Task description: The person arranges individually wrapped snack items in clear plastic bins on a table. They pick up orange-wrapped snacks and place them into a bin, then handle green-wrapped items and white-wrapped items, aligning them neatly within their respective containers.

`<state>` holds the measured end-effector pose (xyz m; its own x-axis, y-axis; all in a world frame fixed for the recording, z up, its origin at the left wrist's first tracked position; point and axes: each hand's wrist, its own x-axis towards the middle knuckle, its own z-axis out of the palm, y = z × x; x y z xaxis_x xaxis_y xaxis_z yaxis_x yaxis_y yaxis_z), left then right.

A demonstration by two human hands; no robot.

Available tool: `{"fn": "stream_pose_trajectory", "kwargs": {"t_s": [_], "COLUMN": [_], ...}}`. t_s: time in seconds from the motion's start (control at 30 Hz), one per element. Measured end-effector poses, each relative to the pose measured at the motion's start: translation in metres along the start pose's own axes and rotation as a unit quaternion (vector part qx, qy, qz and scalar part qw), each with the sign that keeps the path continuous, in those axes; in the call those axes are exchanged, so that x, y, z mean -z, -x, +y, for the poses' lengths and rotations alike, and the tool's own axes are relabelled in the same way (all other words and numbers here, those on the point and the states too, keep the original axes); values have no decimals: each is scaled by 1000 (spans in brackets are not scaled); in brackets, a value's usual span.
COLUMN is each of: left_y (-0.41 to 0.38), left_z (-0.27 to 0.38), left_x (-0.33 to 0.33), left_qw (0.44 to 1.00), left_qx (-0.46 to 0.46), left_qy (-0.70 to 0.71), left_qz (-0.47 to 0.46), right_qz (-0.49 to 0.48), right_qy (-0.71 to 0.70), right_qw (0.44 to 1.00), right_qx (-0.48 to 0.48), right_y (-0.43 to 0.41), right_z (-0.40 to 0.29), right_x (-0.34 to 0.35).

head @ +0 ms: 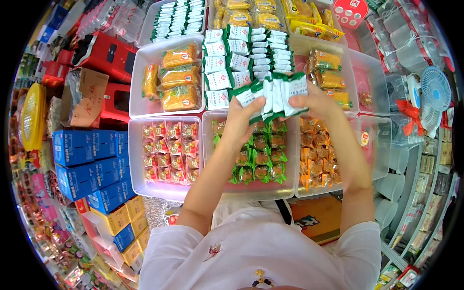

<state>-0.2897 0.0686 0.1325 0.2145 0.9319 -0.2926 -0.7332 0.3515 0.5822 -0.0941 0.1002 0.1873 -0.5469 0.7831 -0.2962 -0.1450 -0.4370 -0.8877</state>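
Observation:
Between my two hands is a row of white-and-green wrapped snack packets [277, 96], held over the near edge of a bin of like packets [218, 79]. My left hand [241, 117] grips the row's left end, thumb on top. At the right end, my right hand [313, 101] has its thumb across the last packet; its other fingers are mostly hidden. In that bin, packets lie in columns, flatter on the left, tightly stacked on the right. Below my hands, green-wrapped cakes [261, 157] sit in a translucent plastic bin, partly covered by my left forearm.
Neighbouring bins hold orange-yellow wrapped cakes [179, 96], pink-wrapped cakes [175, 152] and orange-wrapped cakes [319, 145]. Blue boxes [74, 148], a red plastic stool [115, 103] and an open cardboard box [88, 98] stand at left. A blue-and-white fan [436, 88] is at right, near stacked clear containers.

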Motion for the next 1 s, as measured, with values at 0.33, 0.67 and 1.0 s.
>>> {"fn": "stream_pose_trajectory", "kwargs": {"t_s": [0.33, 0.67, 1.0], "left_y": [53, 57, 56], "left_z": [-23, -17, -22], "left_x": [21, 17, 26], "left_qw": [998, 996, 995], "left_qx": [2, -6, -39], "left_qy": [43, 81, 92], "left_qz": [41, -34, -12], "right_qz": [-7, 30, 23], "right_qy": [-85, -68, -144], "right_qw": [995, 997, 989], "right_qx": [-48, -17, 10], "right_y": [18, 15, 16], "right_z": [28, 34, 24], "right_x": [-26, -23, -18]}}
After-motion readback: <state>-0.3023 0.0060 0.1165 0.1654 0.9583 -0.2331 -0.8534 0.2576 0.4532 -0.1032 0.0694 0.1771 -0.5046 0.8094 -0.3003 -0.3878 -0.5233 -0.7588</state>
